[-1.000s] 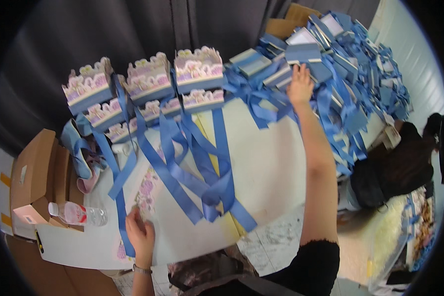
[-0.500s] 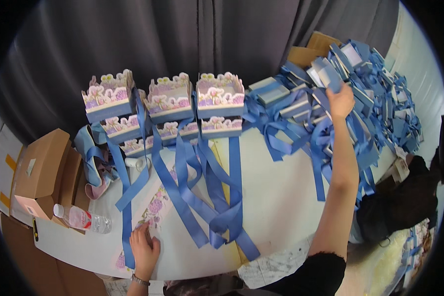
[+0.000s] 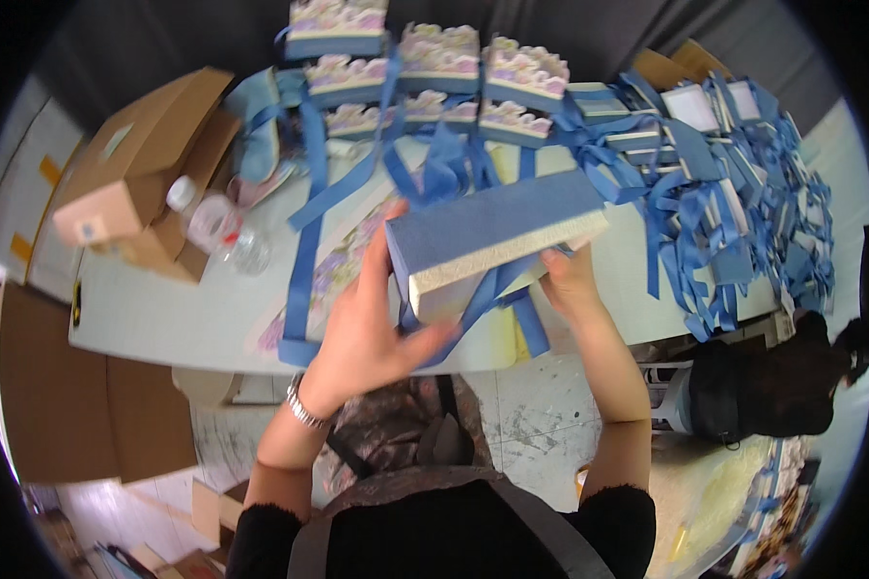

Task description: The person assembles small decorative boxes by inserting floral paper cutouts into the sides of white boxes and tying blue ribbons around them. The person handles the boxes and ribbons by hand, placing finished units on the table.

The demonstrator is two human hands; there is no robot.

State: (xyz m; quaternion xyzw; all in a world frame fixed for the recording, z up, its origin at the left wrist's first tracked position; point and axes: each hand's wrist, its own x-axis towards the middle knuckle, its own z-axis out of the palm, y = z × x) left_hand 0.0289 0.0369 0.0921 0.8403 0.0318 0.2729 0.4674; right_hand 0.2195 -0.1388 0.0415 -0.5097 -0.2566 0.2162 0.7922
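Observation:
In front of me, above the table's near part, a blue box [image 3: 497, 214] with a cream speckled edge is held tilted. My left hand [image 3: 365, 318] grips its left end, the fingers along the side and the thumb below. The right end is held by my right hand [image 3: 572, 280], its thumb at the cream edge and other fingers partly hidden by the box. Blue ribbon [image 3: 488, 301] hangs beneath the box. Under it on the table lies a flower-printed paper strip [image 3: 343, 256], partly covered.
Stacked blue boxes with floral cutout rims [image 3: 439, 63] stand at the back. Many blue boxes with ribbons [image 3: 714, 174] are heaped at the right. At the left are a brown carton [image 3: 150, 145] and a plastic bottle [image 3: 212, 220] lying down. A black bag [image 3: 763, 376] sits low right.
My right hand has come back from the right heap, and a blue box is now between my hands. My left hand has risen from the paper strip to the box. The view has shifted downward.

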